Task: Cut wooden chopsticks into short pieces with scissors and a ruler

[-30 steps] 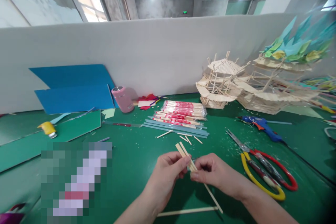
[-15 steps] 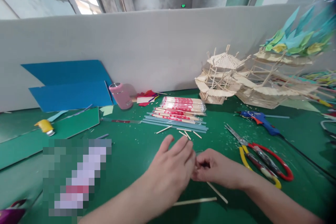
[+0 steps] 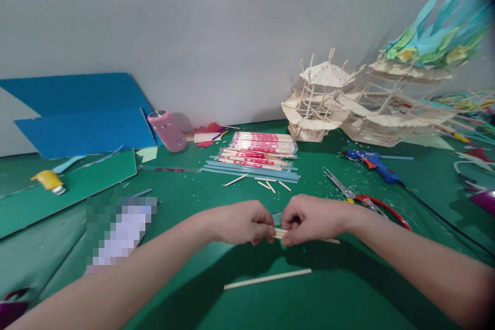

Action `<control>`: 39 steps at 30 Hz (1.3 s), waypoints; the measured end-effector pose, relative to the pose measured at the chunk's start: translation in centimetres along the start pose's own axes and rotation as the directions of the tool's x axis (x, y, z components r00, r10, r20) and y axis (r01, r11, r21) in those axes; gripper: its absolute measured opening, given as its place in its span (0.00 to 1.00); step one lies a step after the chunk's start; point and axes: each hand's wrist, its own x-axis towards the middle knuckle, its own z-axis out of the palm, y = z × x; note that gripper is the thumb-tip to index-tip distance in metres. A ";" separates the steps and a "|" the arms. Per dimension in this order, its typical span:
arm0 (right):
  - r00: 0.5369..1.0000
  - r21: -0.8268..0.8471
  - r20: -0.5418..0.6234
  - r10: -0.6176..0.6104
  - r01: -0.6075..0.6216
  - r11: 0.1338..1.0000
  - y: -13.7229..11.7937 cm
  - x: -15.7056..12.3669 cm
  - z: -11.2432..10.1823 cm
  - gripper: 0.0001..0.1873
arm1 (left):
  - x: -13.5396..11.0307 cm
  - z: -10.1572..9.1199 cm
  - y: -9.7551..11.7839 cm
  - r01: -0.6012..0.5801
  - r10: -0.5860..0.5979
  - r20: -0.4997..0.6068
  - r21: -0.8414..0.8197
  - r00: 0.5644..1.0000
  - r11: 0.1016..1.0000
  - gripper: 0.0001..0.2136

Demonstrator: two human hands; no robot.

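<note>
In the middle of the head view, my left hand [image 3: 247, 223] and my right hand [image 3: 311, 220] meet over the green table. Both are closed, pinching a small group of short wooden sticks [image 3: 279, 234] from either side. Only a short length of the sticks shows between my fingertips. A clear strip [image 3: 277, 218], partly hidden, lies just behind the fingertips. Part of another stick [image 3: 331, 241] shows below my right hand. Nearer to me, a longer wooden stick [image 3: 267, 279] lies on the table.
Scissors [image 3: 340, 185] and a blue glue gun [image 3: 373, 164] lie right. Short stick pieces [image 3: 270, 185], blue strips [image 3: 251, 171] and packed chopsticks [image 3: 265, 143] lie ahead. Stick-built models [image 3: 320, 98] stand at the back right; a pink bottle [image 3: 168, 131] and yellow cutter [image 3: 48, 180] are left.
My left hand has turned from raised, overlapping fingers to a pinch level with my right hand, and the sticks between them now show. The camera has tilted downward.
</note>
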 end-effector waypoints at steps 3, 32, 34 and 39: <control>0.976 -0.086 -0.217 -0.025 0.007 0.996 -0.6 -1.0 -1.6 0.10 | 0.2 0.4 -0.5 0.040 -0.063 -0.122 -0.180 0.991 0.983 0.13; 0.677 0.594 -0.678 0.286 0.276 0.756 4.5 2.6 2.9 0.13 | 6.3 4.1 -2.3 -0.212 -0.079 -0.251 -0.918 0.965 0.335 0.11; 0.678 0.593 -0.679 0.283 0.277 0.756 4.6 2.6 3.0 0.13 | 6.3 4.1 -2.4 -0.199 -0.076 -0.235 -0.925 0.969 0.323 0.11; 0.689 0.595 -0.671 0.273 0.283 0.752 4.5 2.2 2.9 0.12 | 6.2 4.4 -2.2 -0.192 -0.073 -0.223 -0.936 0.972 0.296 0.09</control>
